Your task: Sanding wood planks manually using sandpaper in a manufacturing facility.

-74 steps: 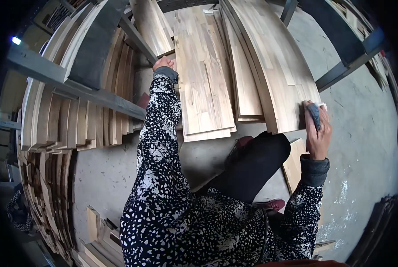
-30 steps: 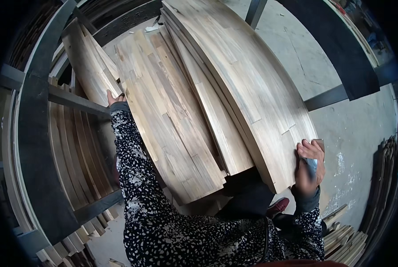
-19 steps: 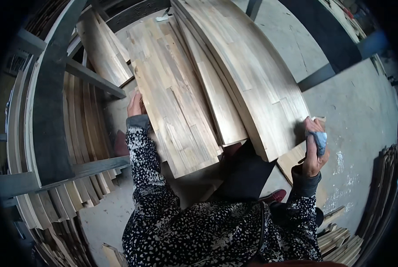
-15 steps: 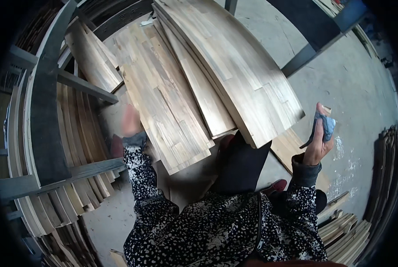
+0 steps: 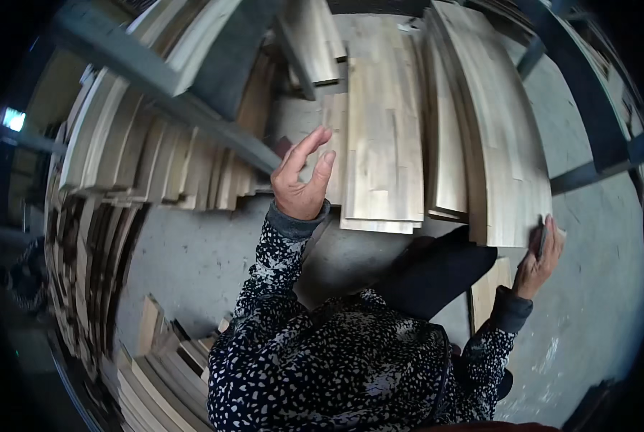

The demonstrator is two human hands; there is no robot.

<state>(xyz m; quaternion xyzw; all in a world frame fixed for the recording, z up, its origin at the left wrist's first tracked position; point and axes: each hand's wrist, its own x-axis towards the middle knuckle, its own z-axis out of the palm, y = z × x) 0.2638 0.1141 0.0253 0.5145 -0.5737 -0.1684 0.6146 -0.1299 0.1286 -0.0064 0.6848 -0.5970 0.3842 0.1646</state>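
Observation:
My left hand (image 5: 302,177) is raised with fingers and thumb apart, holding nothing, just left of the nearer stack of wooden panels (image 5: 384,144). Its fingers are curved, and a gap seems to separate it from the panel edge. My right hand (image 5: 541,261) is at the near right corner of the taller stack of striped wooden panels (image 5: 505,137). Between its fingers and thumb is a small dark grey folded piece (image 5: 536,239), perhaps sandpaper, mostly hidden by the hand. The fingers point up along the panel's right edge.
A grey metal frame (image 5: 214,124) crosses the upper left, with rows of upright boards (image 5: 149,169) behind it. Another metal post (image 5: 588,93) stands at the right. More boards (image 5: 167,385) lie at the lower left. A panel (image 5: 491,288) rests beside my leg.
My view has turned left, shifting the stacks rightward. My right hand has come from out beside the taller stack to its near corner. My left hand has moved away from its stack's edge.

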